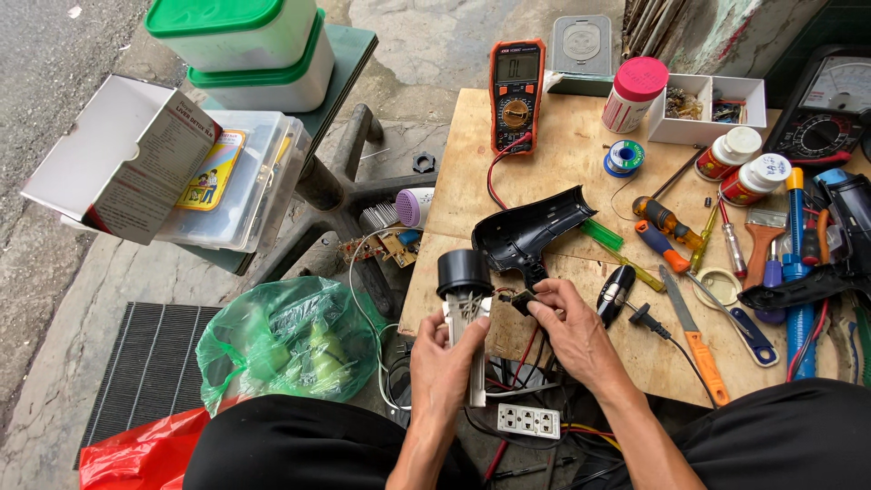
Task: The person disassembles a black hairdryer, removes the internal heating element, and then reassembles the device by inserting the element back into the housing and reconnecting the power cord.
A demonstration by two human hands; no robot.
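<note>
Holding a stripped hair-dryer core (464,299) upright over the near edge of the worktop (562,154), you work at its wiring.

Left of you lies a green plastic bag (288,345). Your left hand (446,363) has its grip closed around the core's pale handle, black motor drum on top. Your right hand (573,331) pinches a small switch part (521,300) on the wires just beside it. Behind them rests the black shell half (531,231), then screwdrivers (667,231) further right.

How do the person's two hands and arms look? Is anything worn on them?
Both the left hand and the right hand are bare: no gloves, rings, watch or bracelets show. The forearms are uncovered too, with no sleeves in view. Dark black clothing shows only at the bottom edge.
</note>
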